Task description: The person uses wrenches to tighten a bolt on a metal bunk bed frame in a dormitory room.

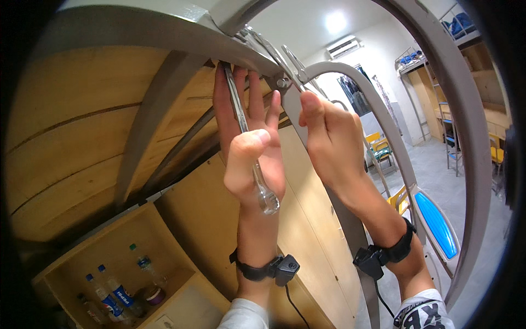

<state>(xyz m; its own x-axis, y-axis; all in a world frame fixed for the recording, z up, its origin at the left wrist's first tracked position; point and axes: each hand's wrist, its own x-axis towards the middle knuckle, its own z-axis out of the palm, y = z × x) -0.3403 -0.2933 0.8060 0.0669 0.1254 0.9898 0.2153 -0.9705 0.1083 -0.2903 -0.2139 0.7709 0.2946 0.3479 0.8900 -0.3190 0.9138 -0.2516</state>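
Observation:
Overhead, my left hand (249,164) has its thumb pressed over a shiny combination wrench (236,101), pinning it to the palm. The other fingers reach upward behind the grey metal bed rail (137,34). The wrench's upper end meets the rail's underside and its ring end hangs by my wrist. My right hand (337,142) is closed on the lower end of another silver wrench (272,50), which slants up to the left along the rail's outer side. Where its far end sits on the joint is hard to make out. A bolt head (282,83) shows at the corner post between my hands.
Wooden bed boards (82,98) lie above, crossed by a metal slat (153,115). Curved grey tubing (476,137) rises at right, beside a blue ladder step (435,225). Several bottles (118,293) stand in a wooden shelf (175,257) lower left. Yellow chairs (378,145) stand beyond.

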